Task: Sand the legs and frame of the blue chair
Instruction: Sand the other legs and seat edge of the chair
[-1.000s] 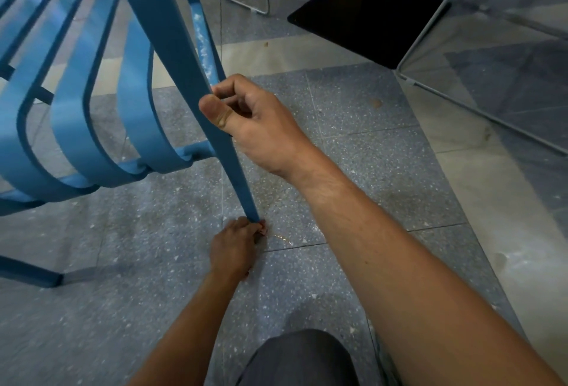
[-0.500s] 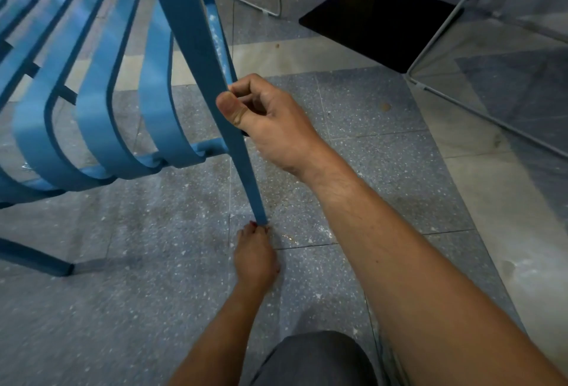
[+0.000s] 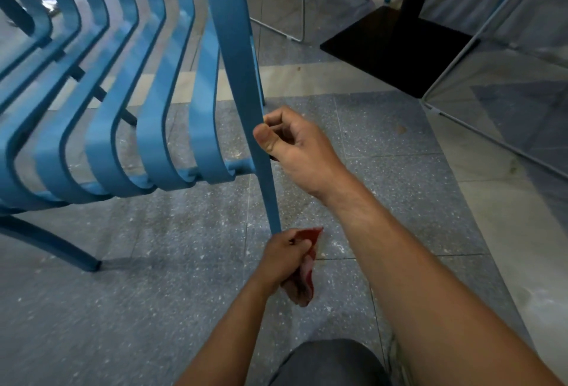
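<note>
Blue chair leg [image 3: 242, 78] gripped by curled fingers of right hand [image 3: 302, 152]; fingers of left hand [image 3: 282, 259], at its lower end, clutch red sandpaper [image 3: 312, 236].

Your chair [image 3: 233, 47] in the upper left looks like smooth, satin-painted metal, the red sandpaper [image 3: 311, 235] at lower centre papery, the floor [image 3: 153, 308] speckled, matt stone.

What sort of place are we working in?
Probably a cafe or canteen seating area: speckled floor tiles, a black table base, thin metal legs of other seats, and the blue chair.
</note>
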`<state>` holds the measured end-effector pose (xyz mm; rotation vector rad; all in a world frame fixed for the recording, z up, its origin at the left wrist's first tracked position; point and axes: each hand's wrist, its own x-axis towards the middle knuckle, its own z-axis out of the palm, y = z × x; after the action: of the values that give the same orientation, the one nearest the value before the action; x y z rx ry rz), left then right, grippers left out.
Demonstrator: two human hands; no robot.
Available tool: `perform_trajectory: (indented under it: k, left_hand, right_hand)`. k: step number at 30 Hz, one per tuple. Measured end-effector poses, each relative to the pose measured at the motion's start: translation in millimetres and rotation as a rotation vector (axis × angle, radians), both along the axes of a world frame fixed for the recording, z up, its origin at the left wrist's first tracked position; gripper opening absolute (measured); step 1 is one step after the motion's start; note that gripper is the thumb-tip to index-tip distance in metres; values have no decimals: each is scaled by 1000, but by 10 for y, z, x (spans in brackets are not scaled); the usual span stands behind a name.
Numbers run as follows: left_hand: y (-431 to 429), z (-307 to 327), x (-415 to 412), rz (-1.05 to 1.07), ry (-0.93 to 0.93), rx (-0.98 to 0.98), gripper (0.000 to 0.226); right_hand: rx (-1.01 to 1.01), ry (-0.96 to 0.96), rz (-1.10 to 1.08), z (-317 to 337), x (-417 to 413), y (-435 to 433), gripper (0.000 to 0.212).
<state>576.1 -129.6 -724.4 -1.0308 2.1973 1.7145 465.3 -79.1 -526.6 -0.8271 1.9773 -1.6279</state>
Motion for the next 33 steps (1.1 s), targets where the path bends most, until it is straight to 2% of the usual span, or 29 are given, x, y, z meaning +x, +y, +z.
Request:
perform_trajectory:
  k: [3,6,8,11,14,18,20,22,26,30,33]
  left_hand:
    - [-199,315,287,232,21,305,19]
    - [-354,532,625,380,50,443,24]
    - [-416,654,826,421,110,539,30]
    - [-469,813,1041,374,171,597,44]
    - [-486,969,1158,325,201,486,62]
    - [-468,1164,1138,179,223,84,57]
    - [-441,1199,1137,195,271,-17,63]
    - [-412,1214,1185,235,280,-71,73]
    - [-351,1229,1312,211,299,-111,93]
    - [-284,1247,1283,250,379,-149,89]
    - [-328,1285,1261,371,411,-177,85]
  right_hand:
    - [5,-8,12,24,6,9,18]
    - [23,-35,21,47,10,31,21]
    - [28,-35,19,57,33,40,19]
    - [39,-33,14,37,119,27,14]
    - [58,-26,16,30,223,-20,9]
    - [108,-17,48,47,444,-157,16]
    - [104,-2,53,28,589,-247,16]
    - [99,-15,56,-5,736,-340,9]
    - [112,-19,81,-5,1039,-496,39]
    - [158,-3,145,50,1255,-594,50]
    - [233,73,231,152,1278,-647,58]
